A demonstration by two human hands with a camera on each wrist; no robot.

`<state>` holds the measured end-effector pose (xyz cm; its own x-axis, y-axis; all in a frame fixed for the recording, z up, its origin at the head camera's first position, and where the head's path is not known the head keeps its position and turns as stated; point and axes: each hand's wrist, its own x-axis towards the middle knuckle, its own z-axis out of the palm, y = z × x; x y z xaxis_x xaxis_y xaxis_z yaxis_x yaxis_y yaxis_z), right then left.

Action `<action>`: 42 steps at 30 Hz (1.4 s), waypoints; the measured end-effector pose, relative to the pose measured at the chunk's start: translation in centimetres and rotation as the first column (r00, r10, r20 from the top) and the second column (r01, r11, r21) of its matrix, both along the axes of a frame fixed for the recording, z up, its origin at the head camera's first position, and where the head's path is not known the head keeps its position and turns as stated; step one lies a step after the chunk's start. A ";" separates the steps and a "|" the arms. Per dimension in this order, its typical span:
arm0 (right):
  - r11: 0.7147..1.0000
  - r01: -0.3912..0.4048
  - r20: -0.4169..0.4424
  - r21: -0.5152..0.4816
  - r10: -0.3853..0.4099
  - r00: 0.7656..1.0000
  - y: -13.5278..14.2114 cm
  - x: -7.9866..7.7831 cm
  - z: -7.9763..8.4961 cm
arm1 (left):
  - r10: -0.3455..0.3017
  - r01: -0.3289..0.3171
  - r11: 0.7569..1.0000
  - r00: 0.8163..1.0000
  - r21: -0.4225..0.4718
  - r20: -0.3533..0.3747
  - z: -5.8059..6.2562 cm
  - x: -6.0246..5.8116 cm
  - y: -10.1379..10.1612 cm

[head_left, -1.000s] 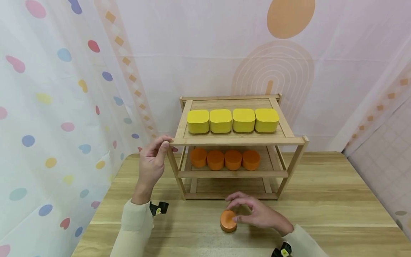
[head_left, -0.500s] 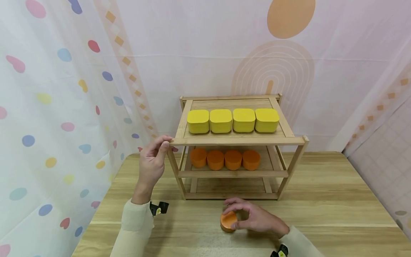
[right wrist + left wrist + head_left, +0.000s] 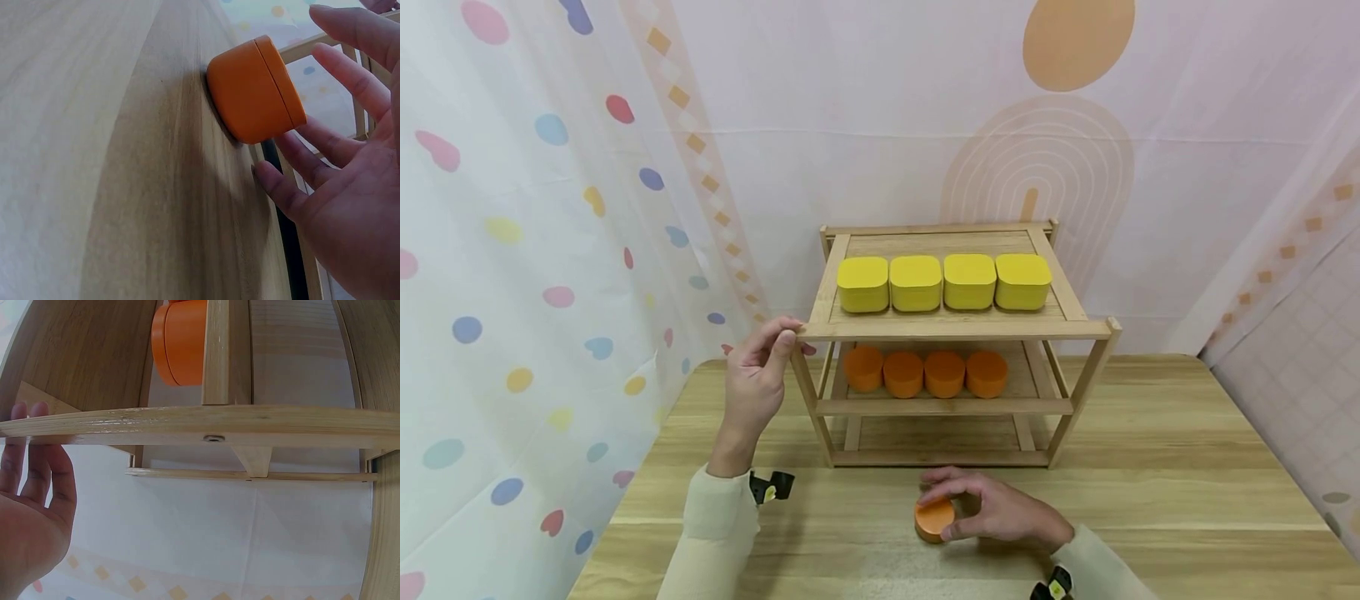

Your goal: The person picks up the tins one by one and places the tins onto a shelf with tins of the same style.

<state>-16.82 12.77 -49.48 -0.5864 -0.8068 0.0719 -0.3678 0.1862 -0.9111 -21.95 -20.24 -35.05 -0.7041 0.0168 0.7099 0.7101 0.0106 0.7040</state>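
A small round orange lidded pot (image 3: 934, 518) stands on the wooden table in front of the rack. My right hand (image 3: 1000, 508) is over and beside it, fingers bent loosely over its far side and thumb at its near right side. In the right wrist view, fingers (image 3: 350, 144) spread around the pot (image 3: 256, 90) without closing on it, and its lid seam shows. With my left hand (image 3: 756, 375) I grip the front left corner of the wooden rack (image 3: 955, 330). The left wrist view shows fingers of that hand (image 3: 37, 519) curled behind the rack's bar (image 3: 156, 425).
On the top shelf, several yellow rounded-square boxes (image 3: 916, 283) stand in a row. Several orange pots (image 3: 903, 373) line the middle shelf. The bottom shelf (image 3: 936, 433) sits close above the table (image 3: 1180, 467). A patterned curtain (image 3: 820, 167) hangs behind and to the left.
My right hand has come slightly down and toward me around the orange pot, its fingers now lower over the lid. My left hand and the rack have stayed put.
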 end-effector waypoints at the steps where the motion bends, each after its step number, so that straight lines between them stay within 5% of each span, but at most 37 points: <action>1: 1.000 -0.004 0.012 0.005 0.003 1.000 0.0 0.0 0.0 | 0.004 -0.004 1.000 1.000 -0.004 0.002 0.0 0.0 0.0; 9: 0.999 -0.033 0.084 0.021 0.031 0.996 0.2 -0.1 -0.1 | 0.004 -0.004 1.000 1.000 -0.005 0.002 0.0 -0.1 0.0; 26: 0.995 -0.046 0.028 0.093 0.043 0.999 0.6 -0.2 -1.0 | 0.010 -0.010 1.000 1.000 0.001 -0.002 -0.1 0.0 0.0; 42: 0.995 -0.027 0.071 0.099 0.020 0.997 0.5 -0.8 -1.5 | 0.007 -0.007 1.000 1.000 0.005 -0.005 -0.2 0.1 0.0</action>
<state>-17.58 13.23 -51.03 -0.5682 -0.8214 -0.0503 -0.3092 0.2698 -0.9119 -21.88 -20.23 -35.20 -0.7005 0.0082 0.7136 0.7136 0.0117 0.7004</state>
